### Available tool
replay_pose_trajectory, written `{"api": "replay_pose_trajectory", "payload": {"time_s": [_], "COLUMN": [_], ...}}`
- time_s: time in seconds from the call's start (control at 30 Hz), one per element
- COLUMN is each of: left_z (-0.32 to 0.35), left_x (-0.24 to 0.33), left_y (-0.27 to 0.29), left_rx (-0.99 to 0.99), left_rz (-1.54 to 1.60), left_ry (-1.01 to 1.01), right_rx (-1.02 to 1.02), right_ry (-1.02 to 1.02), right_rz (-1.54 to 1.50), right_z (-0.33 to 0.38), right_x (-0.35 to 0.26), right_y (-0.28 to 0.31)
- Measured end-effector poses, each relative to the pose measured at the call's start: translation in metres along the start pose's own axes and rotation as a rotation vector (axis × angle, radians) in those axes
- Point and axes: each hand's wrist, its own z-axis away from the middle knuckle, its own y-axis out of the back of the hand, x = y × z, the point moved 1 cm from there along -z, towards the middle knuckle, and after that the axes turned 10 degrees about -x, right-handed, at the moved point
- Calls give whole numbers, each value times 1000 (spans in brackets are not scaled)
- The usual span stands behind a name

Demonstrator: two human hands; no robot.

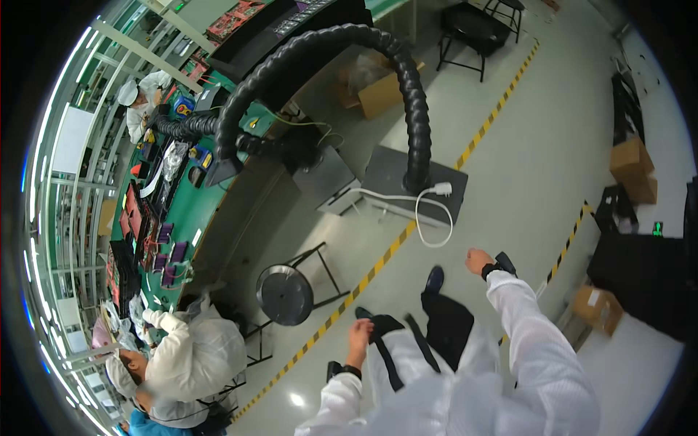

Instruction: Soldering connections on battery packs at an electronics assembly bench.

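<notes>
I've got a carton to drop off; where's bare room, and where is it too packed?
Free: the grey floor right of the yellow-black striped line, between the grey box unit and the cardboard boxes. Crowded: the green workbench, covered with parts, a seated person beside the round stool.

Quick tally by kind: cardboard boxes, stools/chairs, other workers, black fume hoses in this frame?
Cardboard boxes: 4 (by the bench, two stacked at right, lower right)
Stools/chairs: 2 (round stool, black chair)
Other workers: 2 (top left, bottom left)
Black fume hoses: 2 (large, smaller)
Total: 10
</notes>
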Motion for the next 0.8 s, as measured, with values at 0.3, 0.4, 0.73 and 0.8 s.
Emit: {"api": "replay_pose_trajectory", "payload": {"time_s": [0.3,0.4,0.73,0.8], "left_z": [-52,-85,-160,-168], "left_x": [55,70,116,124], "left_y": [-217,-257,-355,-394], "left_rx": [-41,-19,205,250], "left_rz": [219,326,396,439], "left_ry": [-13,1,-95,-113], "right_rx": [426,402,127,4], "right_ry": [350,492,952,953], "right_rz": [-9,187,284,60], "right_z": [-134,-165,-258,-268], "right_x": [-67,-71,-22,-6], "right_y": [120,141,161,164]}}
